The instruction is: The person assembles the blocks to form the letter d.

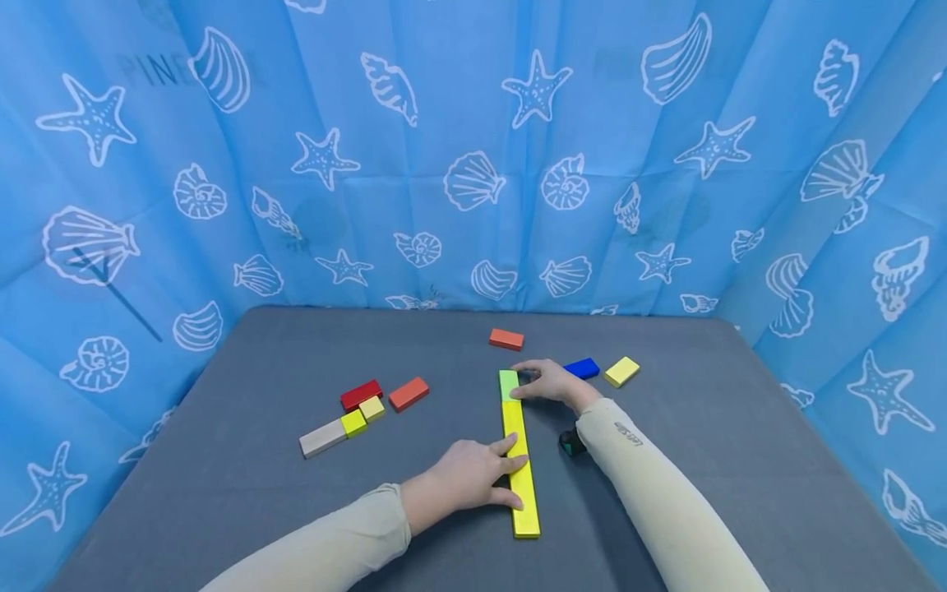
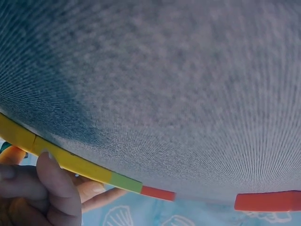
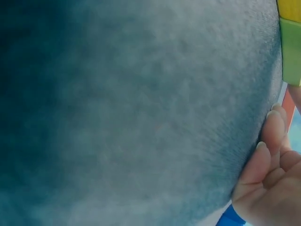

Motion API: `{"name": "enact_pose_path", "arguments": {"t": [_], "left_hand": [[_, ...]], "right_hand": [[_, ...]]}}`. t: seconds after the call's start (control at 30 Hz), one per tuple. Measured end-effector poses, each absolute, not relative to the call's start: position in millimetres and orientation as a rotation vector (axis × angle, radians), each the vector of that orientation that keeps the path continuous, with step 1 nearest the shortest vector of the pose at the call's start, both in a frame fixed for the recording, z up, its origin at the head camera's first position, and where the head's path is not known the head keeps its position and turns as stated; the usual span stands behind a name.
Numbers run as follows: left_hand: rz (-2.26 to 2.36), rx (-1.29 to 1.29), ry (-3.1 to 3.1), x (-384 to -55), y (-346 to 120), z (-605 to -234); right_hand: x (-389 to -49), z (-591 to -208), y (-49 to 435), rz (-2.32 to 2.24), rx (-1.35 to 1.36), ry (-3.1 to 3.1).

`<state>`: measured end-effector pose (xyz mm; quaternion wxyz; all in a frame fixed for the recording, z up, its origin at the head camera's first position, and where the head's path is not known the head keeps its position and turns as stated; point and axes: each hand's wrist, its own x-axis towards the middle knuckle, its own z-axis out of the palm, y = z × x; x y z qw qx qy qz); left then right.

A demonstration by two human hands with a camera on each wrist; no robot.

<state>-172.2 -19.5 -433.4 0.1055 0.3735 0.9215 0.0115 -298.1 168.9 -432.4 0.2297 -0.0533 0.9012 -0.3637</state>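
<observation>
Head: yellow strip (image 1: 514,418) on grey table (image 1: 688,370), green block (image 1: 506,384) at its far end. Left hand (image 1: 464,477) across strip, fingers spread. Right hand (image 1: 549,383) at green block; can't tell pinch from touch. Line seems partly built; red block (image 1: 360,395), blue block (image 1: 583,368) unjoined.

Left wrist: seam, so two yellow pieces.

Right wrist: green-yellow join looks closed.

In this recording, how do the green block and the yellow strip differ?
The green block is pale green; the yellow strip is bright yellow. The green block is short, the yellow strip several times longer. The green block sits at the far end, while the yellow strip runs toward the person. Both lie flat on the table, end to end.
</observation>
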Motion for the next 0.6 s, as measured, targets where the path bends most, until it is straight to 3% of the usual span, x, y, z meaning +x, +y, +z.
{"name": "enact_pose_path", "arguments": {"t": [0.6], "left_hand": [[0.001,1.082,2.727,-172,-17,-433]], "right_hand": [[-280,-428,186,-1.151,-0.097,2.510]]}}
